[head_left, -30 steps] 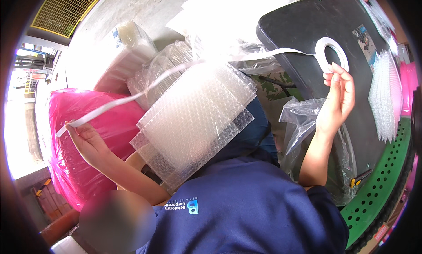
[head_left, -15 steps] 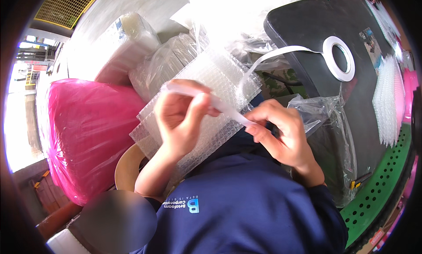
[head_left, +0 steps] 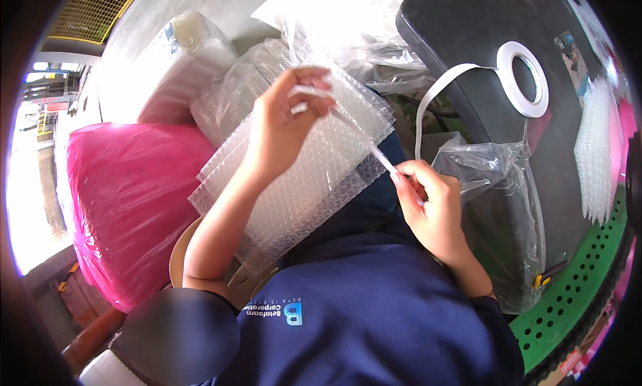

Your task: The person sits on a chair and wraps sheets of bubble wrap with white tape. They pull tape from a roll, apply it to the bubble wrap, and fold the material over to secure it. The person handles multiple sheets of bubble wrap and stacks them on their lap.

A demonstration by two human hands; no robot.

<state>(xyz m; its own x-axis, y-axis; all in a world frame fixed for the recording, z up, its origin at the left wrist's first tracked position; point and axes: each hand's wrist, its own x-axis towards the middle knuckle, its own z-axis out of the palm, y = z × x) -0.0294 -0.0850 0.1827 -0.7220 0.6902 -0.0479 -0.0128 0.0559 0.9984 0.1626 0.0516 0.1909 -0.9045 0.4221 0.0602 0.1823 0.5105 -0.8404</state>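
Both my hands are on a narrow white tape strip (head_left: pixel 376 153), which runs slanting between them. My left hand (head_left: pixel 284 122) is raised above the bubble wrap, fingers curled around the strip's far end and slightly blurred. Lower and to the right, my right hand (head_left: pixel 431 195) pinches the strip between thumb and fingers. Bubble wrap sheets (head_left: pixel 287 179) lie stacked across my lap beneath the hands. A white tape roll (head_left: pixel 533 80) lies on the black tabletop, and its loose end loops over the edge and hangs down behind my right hand.
A black table (head_left: pixel 461 25) stands at the right, with a clear plastic bag (head_left: pixel 481 165) at its near edge. Stacked bubble pouches (head_left: pixel 595 152) and a green perforated panel (head_left: pixel 568 292) are farther right. A pink wrapped bundle (head_left: pixel 134 199) and white wrapped packs (head_left: pixel 184 65) are on the left.
My left hand has moved up and farther from me, pulling the strip straighter. My right hand has moved slightly right and down. The tape hanging from the roll has shifted right and droops straighter.
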